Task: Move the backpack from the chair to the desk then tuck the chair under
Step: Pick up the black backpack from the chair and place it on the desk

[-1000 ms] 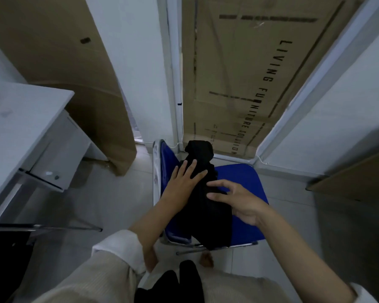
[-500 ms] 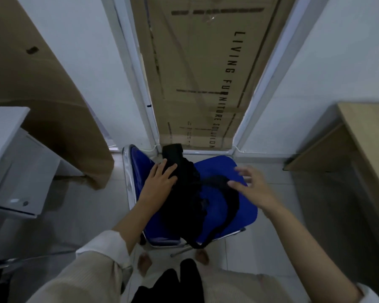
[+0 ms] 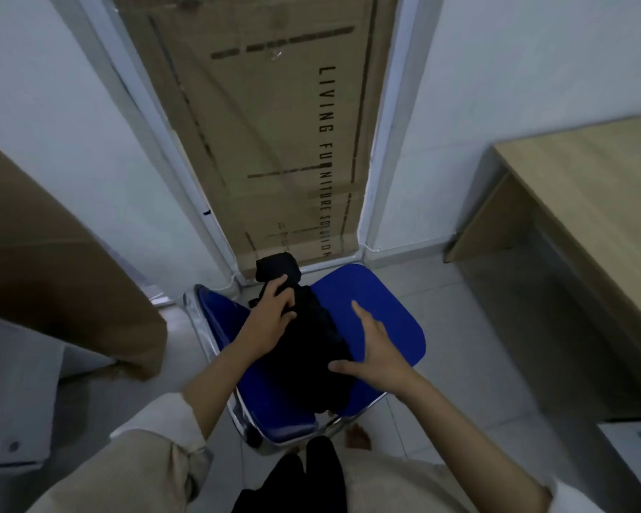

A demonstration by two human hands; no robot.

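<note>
A black backpack (image 3: 311, 349) lies on the blue seat of a chair (image 3: 378, 309) with a chrome frame, straight below me. My left hand (image 3: 271, 312) grips the top of the backpack, fingers curled into the fabric. My right hand (image 3: 374, 349) is spread open, its thumb against the backpack's right side and its palm over the seat. A light wooden desk (image 3: 589, 201) stands at the right against the wall.
A tall cardboard carton (image 3: 274, 142) leans in the doorway behind the chair. Another brown carton (image 3: 63, 290) stands at the left, with a white cabinet (image 3: 15, 401) below it. A white unit's corner (image 3: 637, 446) shows at lower right. My bare foot (image 3: 356, 436) is by the chair's front.
My view has swung right, bringing more of the wooden desk in. My left hand closed on the backpack's top. My right hand came back against the bag's right side.
</note>
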